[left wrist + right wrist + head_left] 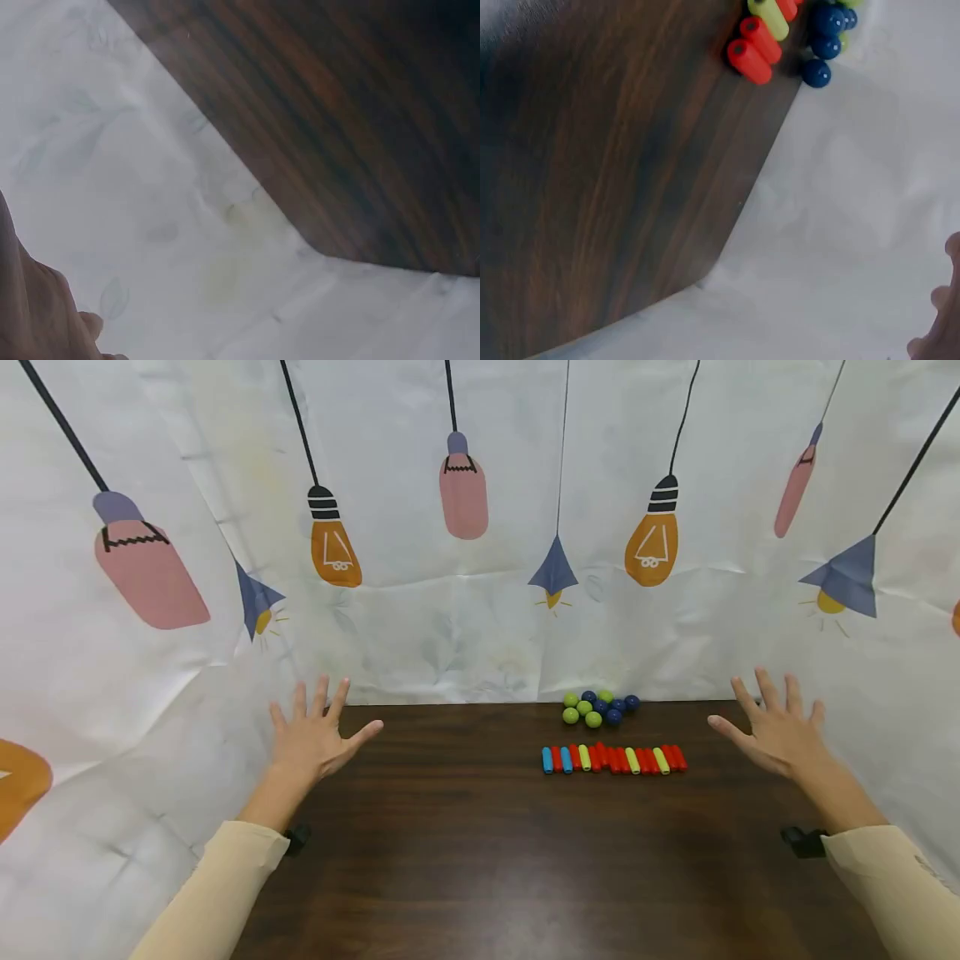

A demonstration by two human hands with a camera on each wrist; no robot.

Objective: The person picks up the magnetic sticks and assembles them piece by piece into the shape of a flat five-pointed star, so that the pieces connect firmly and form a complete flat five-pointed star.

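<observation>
In the head view my left hand (309,739) is held over the table's far left corner, fingers spread and nothing in its grasp. My right hand (780,731) mirrors it at the far right, fingers spread too, also holding nothing. Nearest to the right hand is a row of short cylinders (615,759) in red, yellow and blue, lying side by side. Just behind that row sits a cluster of green balls (571,716) and dark blue balls (613,717). The right wrist view shows the row's red end cylinders (750,61) and a blue ball (816,73).
A dark wood-grain table (480,843) spreads out below both hands. Pale cloth (480,635) printed with hanging lamps and bulbs rises behind it and along both sides. Dark wrist devices (804,842) show at the sleeve cuffs.
</observation>
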